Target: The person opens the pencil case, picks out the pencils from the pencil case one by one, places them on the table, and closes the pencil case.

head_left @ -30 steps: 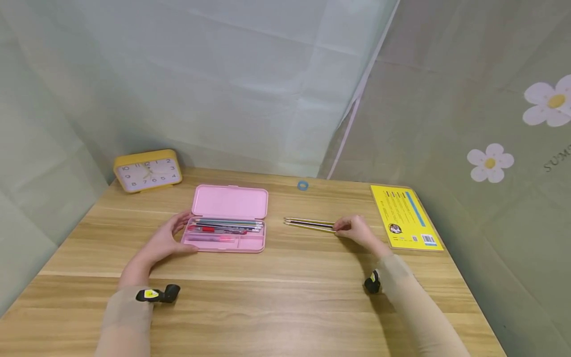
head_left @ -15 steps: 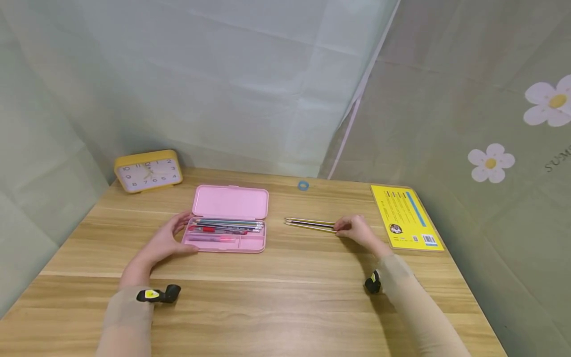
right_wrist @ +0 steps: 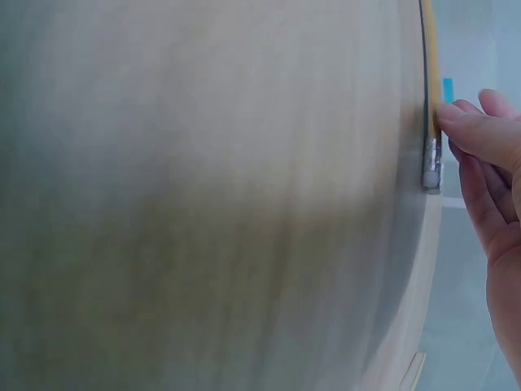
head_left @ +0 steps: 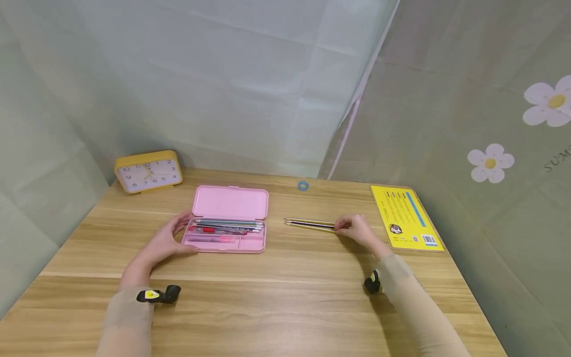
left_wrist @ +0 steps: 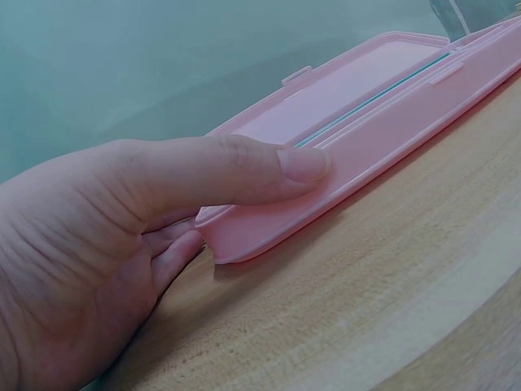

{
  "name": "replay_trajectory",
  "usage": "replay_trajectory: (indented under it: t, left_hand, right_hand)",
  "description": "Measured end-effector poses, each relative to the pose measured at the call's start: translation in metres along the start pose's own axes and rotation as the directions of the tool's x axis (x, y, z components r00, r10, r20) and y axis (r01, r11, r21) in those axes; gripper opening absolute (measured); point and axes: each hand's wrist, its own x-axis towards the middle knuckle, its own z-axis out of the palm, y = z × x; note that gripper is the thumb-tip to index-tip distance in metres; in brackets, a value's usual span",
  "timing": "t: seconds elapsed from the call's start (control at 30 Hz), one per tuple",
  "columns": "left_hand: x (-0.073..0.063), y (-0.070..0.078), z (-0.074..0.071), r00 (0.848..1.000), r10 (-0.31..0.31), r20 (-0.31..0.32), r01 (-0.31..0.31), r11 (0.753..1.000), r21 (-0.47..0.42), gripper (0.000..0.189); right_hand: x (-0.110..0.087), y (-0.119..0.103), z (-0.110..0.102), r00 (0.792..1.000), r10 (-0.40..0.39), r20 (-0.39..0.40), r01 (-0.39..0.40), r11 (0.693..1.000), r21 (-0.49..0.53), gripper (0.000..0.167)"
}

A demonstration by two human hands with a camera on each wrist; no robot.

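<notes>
A pink pencil case (head_left: 230, 202) lies with its lid folded back, holding several pencils (head_left: 227, 223), a red pen (head_left: 209, 229) and a pink-tipped pen (head_left: 214, 239). My left hand (head_left: 164, 241) grips its left end; in the left wrist view the thumb (left_wrist: 304, 164) presses the front wall (left_wrist: 273, 224) and the fingers are partly hidden behind. To the right, my right hand (head_left: 357, 230) pinches the near ends of a few yellow-and-black pencils (head_left: 309, 224) lying side by side, points to the left. The right wrist view shows a pencil's eraser end (right_wrist: 431, 167) beside the thumb.
A yellow alarm clock (head_left: 149, 171) stands at the back left of the wooden table (head_left: 267, 307). Near the back edge lies a small blue ring (head_left: 303, 186). A yellow book (head_left: 406, 218) lies at the right edge, and curtains hang behind.
</notes>
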Motion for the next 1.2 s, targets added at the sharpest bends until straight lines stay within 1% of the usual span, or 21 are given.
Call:
replay_trajectory:
  t: [0.17, 0.4, 0.47, 0.63, 0.9, 1.03, 1.2]
  left_hand:
    - [0.0, 0.0, 0.0, 1.0, -0.001, -0.004, 0.001, 1.0, 0.008, 0.115]
    - [-0.001, 0.001, -0.001, 1.0, -0.014, -0.005, 0.014, 1.0, 0.018, 0.116]
    - [-0.001, 0.001, -0.001, 1.0, -0.014, -0.004, 0.014, 1.0, 0.015, 0.116]
    - [0.0, 0.0, -0.001, 1.0, 0.0, -0.003, 0.0, 1.0, 0.003, 0.115]
    - [0.002, -0.001, -0.001, 1.0, 0.006, -0.006, -0.006, 1.0, 0.004, 0.115]
    - [0.001, -0.001, 0.001, 1.0, 0.005, -0.008, -0.005, 1.0, 0.001, 0.115]
    - [0.0, 0.0, 0.001, 1.0, 0.004, -0.015, -0.004, 1.0, 0.006, 0.115]
  right_hand:
    - [0.007, -0.008, 0.002, 0.999, -0.034, -0.014, 0.034, 0.999, -0.021, 0.006]
    - [0.024, -0.029, 0.006, 1.0, -0.014, -0.004, 0.014, 1.0, -0.023, 0.006]
    - [0.03, -0.036, 0.008, 1.0, -0.02, -0.007, 0.02, 1.0, -0.024, 0.007]
    - [0.049, -0.055, 0.015, 0.998, -0.064, 0.015, 0.064, 0.998, 0.012, 0.01]
    - [0.078, -0.097, 0.033, 0.987, -0.151, 0.057, 0.145, 0.985, 0.094, 0.013]
    - [0.09, -0.115, 0.045, 0.977, -0.198, 0.08, 0.19, 0.977, 0.093, 0.014]
    - [0.105, -0.134, 0.061, 0.967, -0.218, 0.134, 0.209, 0.975, 0.073, 0.017]
